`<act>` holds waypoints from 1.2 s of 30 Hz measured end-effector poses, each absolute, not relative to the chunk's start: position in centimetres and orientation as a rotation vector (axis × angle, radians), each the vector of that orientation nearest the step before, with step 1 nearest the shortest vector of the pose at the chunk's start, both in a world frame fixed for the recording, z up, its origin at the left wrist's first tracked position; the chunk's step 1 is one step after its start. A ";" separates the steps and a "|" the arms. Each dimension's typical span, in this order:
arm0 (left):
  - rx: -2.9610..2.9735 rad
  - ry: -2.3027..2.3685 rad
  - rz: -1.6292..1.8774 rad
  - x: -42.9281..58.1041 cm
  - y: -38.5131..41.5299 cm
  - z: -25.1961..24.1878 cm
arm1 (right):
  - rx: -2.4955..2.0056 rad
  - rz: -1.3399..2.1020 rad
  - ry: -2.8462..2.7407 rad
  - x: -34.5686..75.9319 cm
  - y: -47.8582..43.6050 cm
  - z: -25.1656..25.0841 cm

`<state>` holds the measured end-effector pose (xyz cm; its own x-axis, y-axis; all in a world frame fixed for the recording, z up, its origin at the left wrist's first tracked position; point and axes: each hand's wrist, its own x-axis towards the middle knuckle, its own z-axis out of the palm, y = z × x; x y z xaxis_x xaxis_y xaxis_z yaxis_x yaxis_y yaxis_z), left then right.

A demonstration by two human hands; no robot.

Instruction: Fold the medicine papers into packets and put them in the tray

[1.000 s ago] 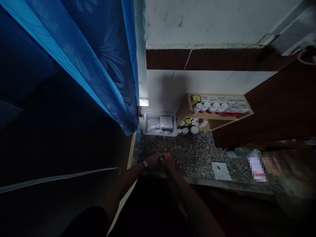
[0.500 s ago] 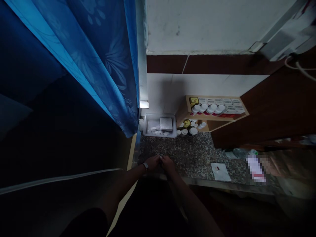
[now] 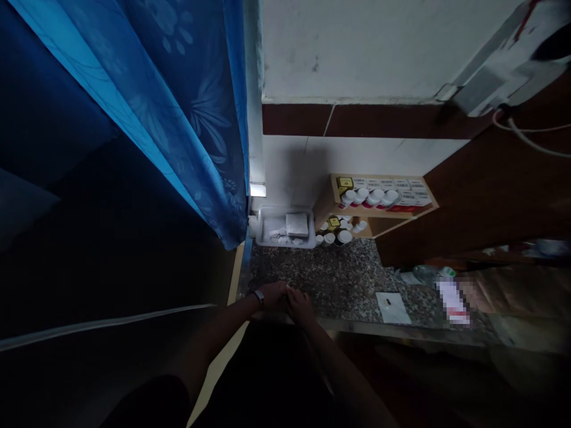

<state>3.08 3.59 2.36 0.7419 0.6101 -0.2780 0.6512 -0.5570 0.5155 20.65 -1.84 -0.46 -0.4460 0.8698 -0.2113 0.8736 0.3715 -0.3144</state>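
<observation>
My left hand [image 3: 272, 293], with a watch [image 3: 259, 296] on its wrist, meets my right hand [image 3: 300, 306] above the front of the speckled stone counter [image 3: 330, 276]. Fingers of both hands are closed together at the tips. A tiny pale spot shows between them, too small and dim to name. Beyond the hands, a clear plastic tray [image 3: 267, 242] holds a stack of white paper squares [image 3: 297, 224] and several small folded white papers [image 3: 281, 236]. To the right on the counter lies a white sheet [image 3: 393, 309] with a small dark piece [image 3: 388, 302] on it.
A wooden shelf [image 3: 379, 214] holds white-capped bottles [image 3: 373, 198] and small boxes [image 3: 408, 189]; more bottles [image 3: 343, 238] stand beside it. A blue curtain [image 3: 200, 131] hangs at left. At right lie a clear bottle [image 3: 423, 274] and a blurred-out item [image 3: 452, 302].
My hands stay together near the counter edge; the right fingers have spread slightly over the join, and the pale bit between them shows less. The view has shifted slightly right.
</observation>
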 end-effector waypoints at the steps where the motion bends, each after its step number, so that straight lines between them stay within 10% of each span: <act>1: 2.329 0.976 -0.090 3.2 3.6 2.4 | 1.650 -0.607 2.582 20.6 -1.9 -0.5; 36: 2.500 1.228 -0.222 3.9 0.4 0.8 | 2.280 -0.942 1.865 18.7 1.5 1.9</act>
<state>3.91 0.38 0.83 0.6130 0.7360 -0.2872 0.7900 -0.5656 0.2367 18.69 1.55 1.95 0.0877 0.8739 -0.4781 0.9037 -0.2717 -0.3310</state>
